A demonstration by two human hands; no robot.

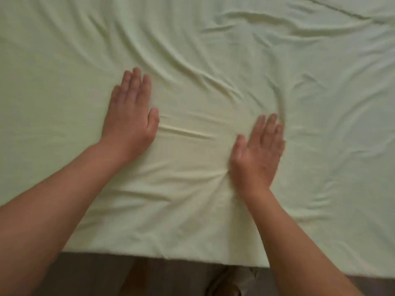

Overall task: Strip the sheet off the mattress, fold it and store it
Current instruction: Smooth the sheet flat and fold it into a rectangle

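A single wide-angle view from a camera worn on the person's head, looking forward and steeply down. It sits close above the scene: both forearms enter from the bottom corners and reach up to mid-frame. The left hand (131, 112) lies left of centre, the right hand (259, 150) right of centre and slightly nearer the camera. A pale sheet (203, 50) fills everything beyond and beside the hands, out to the top and side edges. Nearer than the hands, below the sheet's edge, a strip of dark floor (96, 274) runs along the bottom. The picture is slightly blurred.
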